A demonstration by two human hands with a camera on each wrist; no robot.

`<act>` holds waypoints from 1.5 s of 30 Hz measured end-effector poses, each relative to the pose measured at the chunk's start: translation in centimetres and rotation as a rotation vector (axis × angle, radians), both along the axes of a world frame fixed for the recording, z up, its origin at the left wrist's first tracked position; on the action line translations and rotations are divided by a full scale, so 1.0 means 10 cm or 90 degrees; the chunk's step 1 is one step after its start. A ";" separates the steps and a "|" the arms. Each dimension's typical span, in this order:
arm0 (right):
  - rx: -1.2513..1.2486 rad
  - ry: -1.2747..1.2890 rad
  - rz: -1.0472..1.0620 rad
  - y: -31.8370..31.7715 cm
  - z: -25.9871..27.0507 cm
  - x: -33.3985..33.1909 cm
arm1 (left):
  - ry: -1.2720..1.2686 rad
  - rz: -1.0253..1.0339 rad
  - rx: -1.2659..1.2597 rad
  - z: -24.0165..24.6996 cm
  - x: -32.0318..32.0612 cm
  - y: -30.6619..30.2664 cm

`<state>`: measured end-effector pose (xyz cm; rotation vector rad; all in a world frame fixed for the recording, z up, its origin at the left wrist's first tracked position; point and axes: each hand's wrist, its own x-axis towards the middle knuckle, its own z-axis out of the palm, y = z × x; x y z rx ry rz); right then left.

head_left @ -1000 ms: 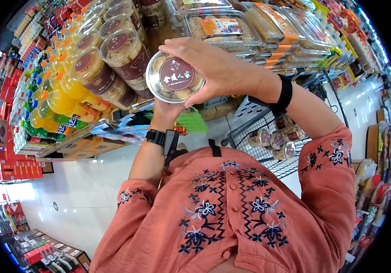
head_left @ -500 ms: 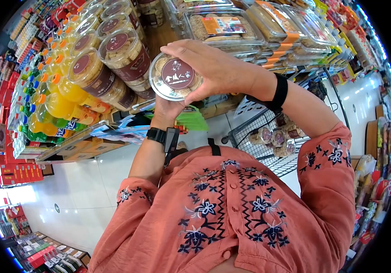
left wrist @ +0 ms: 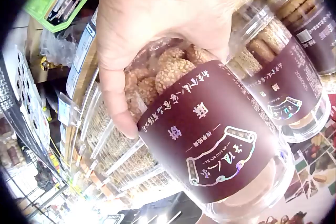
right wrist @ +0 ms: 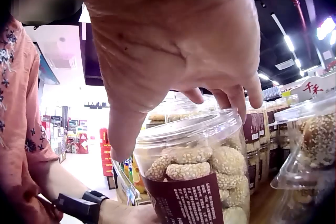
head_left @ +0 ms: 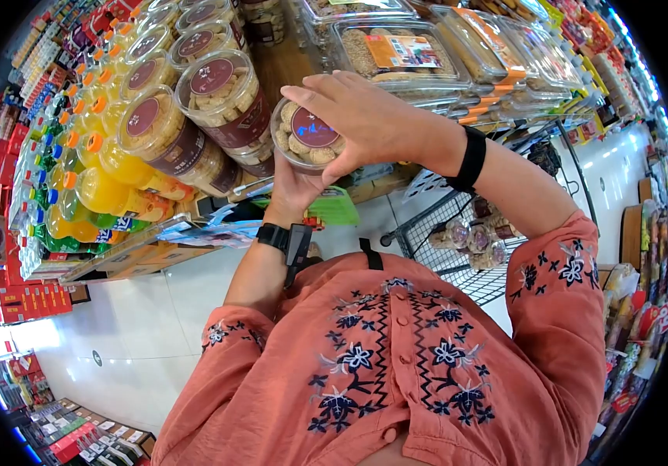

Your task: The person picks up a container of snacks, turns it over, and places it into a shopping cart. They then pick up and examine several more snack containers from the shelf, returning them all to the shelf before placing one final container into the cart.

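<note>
A clear plastic jar of sesame cookies [head_left: 309, 137] with a maroon label is held up between both hands. My left hand [head_left: 293, 190] grips it from below; in the left wrist view, the thumb and fingers [left wrist: 122, 103] spread round its base. From above, my right hand [head_left: 384, 124] holds the lid end. The right wrist view shows the right thumb [right wrist: 126, 127] at one side of the clear lid [right wrist: 189, 129] and the other fingers at its far rim. Sesame cookies [right wrist: 189, 170] are stacked inside, above the label.
Similar cookie jars [head_left: 221, 97] stand stacked on the left of the display, beside orange drink bottles [head_left: 108, 186]. Clear boxes of pastries [head_left: 396, 50] are piled behind the right hand. Below the right forearm is a wire shopping cart [head_left: 419, 256] with several jars [head_left: 477, 237] in it.
The jar and both hands have shifted slightly right and down in the head view. The lid has tilted, and its label now shows a blue glare. Both hands keep their hold.
</note>
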<state>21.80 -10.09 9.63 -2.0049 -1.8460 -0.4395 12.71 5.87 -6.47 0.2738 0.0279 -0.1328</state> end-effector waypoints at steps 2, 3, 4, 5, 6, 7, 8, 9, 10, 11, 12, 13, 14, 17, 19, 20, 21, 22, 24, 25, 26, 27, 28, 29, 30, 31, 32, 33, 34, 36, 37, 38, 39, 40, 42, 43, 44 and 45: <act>-0.016 0.003 -0.011 0.05 -0.02 0.04 | 0.009 -0.011 0.014 -0.13 0.03 0.05; -0.032 0.014 -0.021 0.09 -0.03 0.06 | 0.018 -0.018 0.037 -0.17 0.02 0.07; -0.048 0.026 -0.032 0.12 -0.05 0.09 | 0.028 -0.024 0.061 -0.20 0.01 0.09; -0.062 0.049 -0.036 0.14 -0.05 0.12 | 0.027 -0.034 0.058 -0.24 0.03 0.10; -0.075 0.073 -0.041 0.16 -0.06 0.15 | 0.027 -0.044 0.055 -0.24 0.05 0.11; -0.089 0.097 -0.045 0.18 -0.06 0.18 | 0.027 -0.054 0.052 -0.25 0.06 0.11; -0.097 0.100 -0.053 0.19 -0.06 0.20 | 0.027 -0.068 0.025 -0.26 0.07 0.13; -0.106 0.103 -0.061 0.21 -0.05 0.23 | 0.027 -0.081 -0.001 -0.27 0.08 0.15; -0.114 0.105 -0.068 0.22 -0.05 0.24 | 0.026 -0.093 -0.028 -0.28 0.09 0.17; -0.115 0.102 -0.073 0.23 -0.06 0.25 | 0.029 -0.094 -0.007 -0.29 0.09 0.17; -0.115 0.099 -0.077 0.24 -0.06 0.26 | 0.033 -0.094 0.014 -0.29 0.08 0.18; -0.115 0.095 -0.081 0.26 -0.07 0.27 | 0.036 -0.095 0.036 -0.29 0.08 0.18; -0.118 0.089 -0.087 0.27 -0.08 0.28 | 0.054 -0.115 0.026 -0.33 0.07 0.20; -0.123 0.073 -0.101 0.32 -0.13 0.32 | 0.112 -0.167 0.000 -0.50 0.07 0.28; -0.121 0.061 -0.108 0.36 -0.19 0.39 | 0.151 -0.195 -0.014 -0.51 0.07 0.31; -0.130 0.054 -0.109 0.38 -0.21 0.42 | 0.151 -0.181 0.017 -0.51 0.06 0.31; -0.140 0.047 -0.110 0.41 -0.22 0.44 | 0.151 -0.166 0.048 -0.47 0.05 0.30; -0.150 0.041 -0.111 0.44 -0.23 0.45 | 0.151 -0.152 0.079 -0.44 0.04 0.29; -0.166 0.038 -0.124 0.48 -0.25 0.44 | 0.147 -0.143 0.071 -0.42 0.06 0.29; -0.174 0.036 -0.130 0.50 -0.25 0.43 | 0.145 -0.138 0.067 -0.42 0.07 0.29; -0.184 0.036 -0.130 0.53 -0.27 0.44 | 0.154 -0.127 0.047 -0.44 0.08 0.29; -0.195 0.037 -0.130 0.55 -0.29 0.47 | 0.164 -0.116 0.027 -0.46 0.09 0.28; -0.206 0.038 -0.130 0.57 -0.32 0.48 | 0.174 -0.106 0.006 -0.48 0.09 0.27; -0.217 0.035 -0.134 0.58 -0.34 0.50 | 0.179 -0.099 -0.005 -0.50 0.10 0.27; -0.228 0.032 -0.136 0.58 -0.36 0.50 | 0.184 -0.091 -0.016 -0.50 0.10 0.28; -0.238 0.029 -0.139 0.59 -0.37 0.51 | 0.189 -0.082 -0.028 -0.50 0.10 0.28; -0.239 0.029 -0.135 0.60 -0.39 0.52 | 0.177 -0.065 -0.007 -0.51 0.10 0.28; -0.240 0.030 -0.133 0.61 -0.40 0.54 | 0.165 -0.049 0.014 -0.51 0.10 0.28; -0.241 0.030 -0.131 0.62 -0.41 0.55 | 0.152 -0.033 0.035 -0.51 0.10 0.28; -0.254 0.018 -0.140 0.64 -0.47 0.57 | 0.148 -0.038 0.027 -0.52 0.12 0.31; -0.260 0.012 -0.144 0.65 -0.50 0.58 | 0.145 -0.040 0.024 -0.53 0.14 0.33; -0.269 0.010 -0.148 0.65 -0.52 0.58 | 0.148 -0.042 0.018 -0.53 0.14 0.33; -0.278 0.009 -0.151 0.66 -0.54 0.58 | 0.151 -0.044 0.013 -0.51 0.14 0.33; -0.286 0.008 -0.154 0.67 -0.56 0.57 | 0.156 -0.045 0.008 -0.50 0.14 0.34; -0.318 0.032 -0.150 0.68 -0.54 0.57 | 0.153 -0.051 0.020 -0.50 0.12 0.33; -0.334 0.044 -0.150 0.68 -0.53 0.57 | 0.151 -0.055 0.027 -0.51 0.12 0.33; -0.351 0.040 -0.157 0.68 -0.56 0.57 | 0.165 -0.059 0.017 -0.51 0.10 0.32; -0.369 0.036 -0.163 0.70 -0.61 0.56 | 0.178 -0.062 0.007 -0.52 0.09 0.32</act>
